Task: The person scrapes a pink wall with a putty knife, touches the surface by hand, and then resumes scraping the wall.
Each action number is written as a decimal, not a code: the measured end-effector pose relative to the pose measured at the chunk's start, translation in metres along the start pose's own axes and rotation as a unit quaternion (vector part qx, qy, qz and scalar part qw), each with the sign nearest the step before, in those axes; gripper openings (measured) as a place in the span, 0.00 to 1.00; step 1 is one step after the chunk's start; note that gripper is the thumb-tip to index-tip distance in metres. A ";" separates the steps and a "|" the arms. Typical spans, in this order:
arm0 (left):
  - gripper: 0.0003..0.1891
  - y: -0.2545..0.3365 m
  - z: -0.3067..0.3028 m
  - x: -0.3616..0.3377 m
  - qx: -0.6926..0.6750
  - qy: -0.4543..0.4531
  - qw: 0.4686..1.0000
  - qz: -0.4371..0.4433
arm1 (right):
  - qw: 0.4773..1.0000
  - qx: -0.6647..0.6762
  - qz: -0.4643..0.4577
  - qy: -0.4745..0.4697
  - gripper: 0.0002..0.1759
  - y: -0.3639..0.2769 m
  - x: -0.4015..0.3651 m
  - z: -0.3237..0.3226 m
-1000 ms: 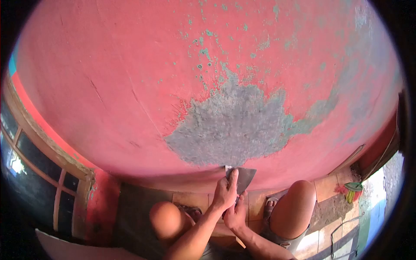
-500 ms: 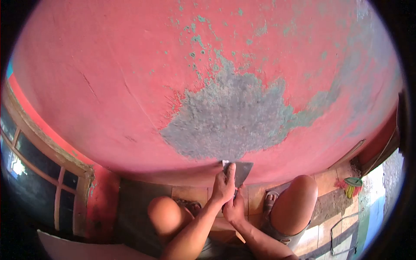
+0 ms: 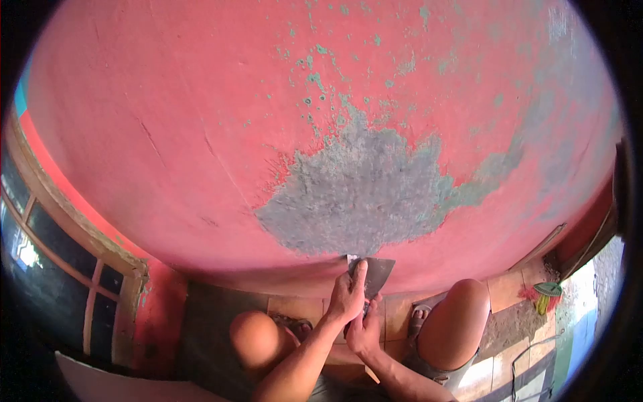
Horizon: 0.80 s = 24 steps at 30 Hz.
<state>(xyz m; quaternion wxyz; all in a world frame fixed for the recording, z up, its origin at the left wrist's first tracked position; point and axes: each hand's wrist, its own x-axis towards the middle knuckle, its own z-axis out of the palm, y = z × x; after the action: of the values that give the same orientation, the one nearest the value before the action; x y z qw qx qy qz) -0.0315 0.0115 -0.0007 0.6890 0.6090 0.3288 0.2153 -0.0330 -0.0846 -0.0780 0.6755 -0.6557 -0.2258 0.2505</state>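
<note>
A putty knife [image 3: 379,273] with a wide dark blade is held between both hands, its edge at the lower rim of a bare grey patch [image 3: 355,191] on the pink wall [image 3: 221,80]. My left hand [image 3: 346,296] is closed on it high up, thumb pressed along the blade. Lower down, my right hand [image 3: 364,331] wraps the dark handle, which the fingers mostly hide. Pale residue shows at the blade's left corner.
My bent knees [image 3: 258,338] flank the hands above a tiled floor [image 3: 499,291]. A framed window [image 3: 63,248] stands at left. On the right lie a broom head [image 3: 548,295] with coloured bristles and a thin dark cord or wire [image 3: 516,365].
The whole view has shifted slightly, so wall and hands sit a little lower. The putty knife stays at the patch's lower edge, and both hands keep their hold.
</note>
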 end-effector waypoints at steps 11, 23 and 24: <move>0.31 -0.023 0.003 -0.002 0.101 0.045 0.993 0.042 | 1.000 0.005 0.029 -0.007 0.20 -0.032 -0.014 -0.005; 0.28 -0.016 0.001 -0.004 0.099 0.024 0.995 0.022 | 0.996 0.019 0.079 -0.040 0.21 -0.009 -0.012 -0.002; 0.28 -0.017 0.000 -0.003 0.111 0.029 0.993 0.039 | 0.995 0.021 0.087 -0.043 0.21 -0.010 -0.012 -0.002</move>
<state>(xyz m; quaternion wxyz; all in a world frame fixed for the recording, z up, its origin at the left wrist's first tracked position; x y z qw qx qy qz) -0.0349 0.0067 -0.0168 0.5981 0.6877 0.3465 0.2219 -0.0404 -0.0933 -0.0680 0.6547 -0.6470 -0.1907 0.3411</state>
